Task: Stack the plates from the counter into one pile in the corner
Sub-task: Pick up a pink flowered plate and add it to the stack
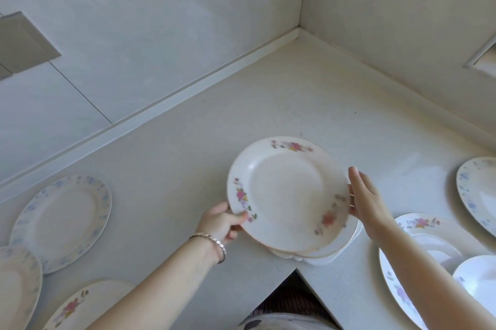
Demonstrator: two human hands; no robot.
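Note:
A small pile of white plates [287, 195] is held between both hands, over the counter [268, 104] near its inner front corner. The top plate has pink flowers on its rim and is tilted; lower plates [338, 246] peek out beneath it. My left hand [222, 222] grips the left rim, thumb on top and fingers curled below. My right hand [367, 200] presses its straight fingers against the right rim. The wall corner [298, 31] lies farther back, with bare counter in front of it.
Single plates lie on the counter at left: a blue-flowered one [61, 222], another at the far-left edge [16, 284], a pink-flowered one [80, 305]. At right lie a blue-flowered plate [477, 192], a pink-flowered plate [418, 227] and a white bowl [477, 284]. The counter's front edge [295, 269] makes an inner corner.

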